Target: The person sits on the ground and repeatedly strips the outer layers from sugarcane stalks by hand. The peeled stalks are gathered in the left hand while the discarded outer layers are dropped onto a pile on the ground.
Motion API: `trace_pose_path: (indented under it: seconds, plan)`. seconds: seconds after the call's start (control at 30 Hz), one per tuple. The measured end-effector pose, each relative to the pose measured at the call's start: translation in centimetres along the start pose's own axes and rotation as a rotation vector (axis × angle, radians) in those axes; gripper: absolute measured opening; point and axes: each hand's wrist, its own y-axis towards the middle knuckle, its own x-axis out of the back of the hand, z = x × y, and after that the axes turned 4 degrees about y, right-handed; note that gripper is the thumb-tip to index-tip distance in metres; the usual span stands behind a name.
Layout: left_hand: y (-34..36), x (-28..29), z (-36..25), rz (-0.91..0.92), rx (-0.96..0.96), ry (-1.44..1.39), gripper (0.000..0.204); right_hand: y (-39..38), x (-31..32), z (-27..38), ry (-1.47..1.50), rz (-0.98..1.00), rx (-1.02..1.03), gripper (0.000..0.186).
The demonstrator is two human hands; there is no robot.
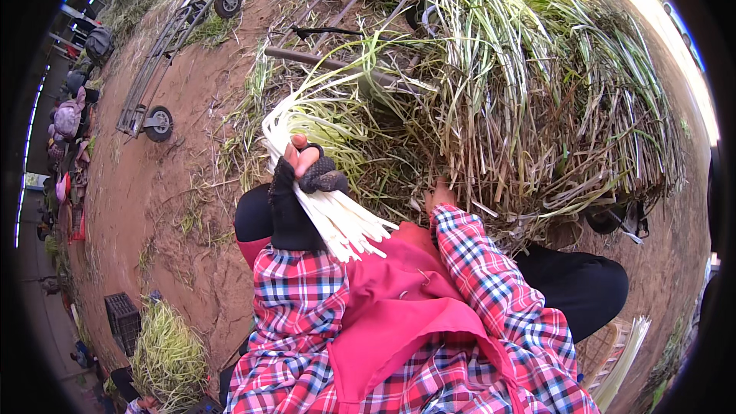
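Observation:
My left hand point(307, 169), in a dark fingerless glove, is closed round a bunch of white-stemmed green stalks point(345, 218). Their trimmed-looking white ends point down toward my lap, and the pale yellow-green leaves point(330, 119) fan out beyond the hand. My right hand point(440, 195) is bare and reaches to the lower edge of a big heap of leafy stalks point(521, 107). Its fingers are mostly hidden there, so their grip does not show. That heap has green tops and brownish, dry lower leaves hanging toward me.
Metal cart bars point(345, 61) run under the heap. Another wheeled cart frame point(176, 46) rests on the reddish dirt floor at far left. A loose leafy pile point(169, 353) and a dark crate point(123, 320) stand near left; a basket point(602, 349) with white stalks is at lower right.

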Motion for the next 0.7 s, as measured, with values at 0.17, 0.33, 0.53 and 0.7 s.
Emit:
trace_pose_path:
  seconds: [0.17, 0.33, 0.53, 0.7]
  plan:
    - [-0.2, -0.1, 0.1, -0.024, -0.029, 0.073, 0.016, 0.8, -0.4, -1.4, 0.033, -0.154, 0.061, 0.054]
    - [-0.3, 0.2, 0.2, -0.031, -0.06, 0.15, 0.015, 3.4, -1.2, -3.8, -0.041, -0.076, -0.052, 0.046]
    - [-0.5, 1.5, -0.3, 0.02, -0.056, 0.135, 0.021, 2.3, -0.5, -3.7, -0.164, 0.167, 0.09, 0.032]
    - [-0.6, 2.5, -0.3, -0.138, -0.085, 0.234, 0.019, -4.7, 4.3, 1.2, 0.154, 0.272, 0.452, 0.028]
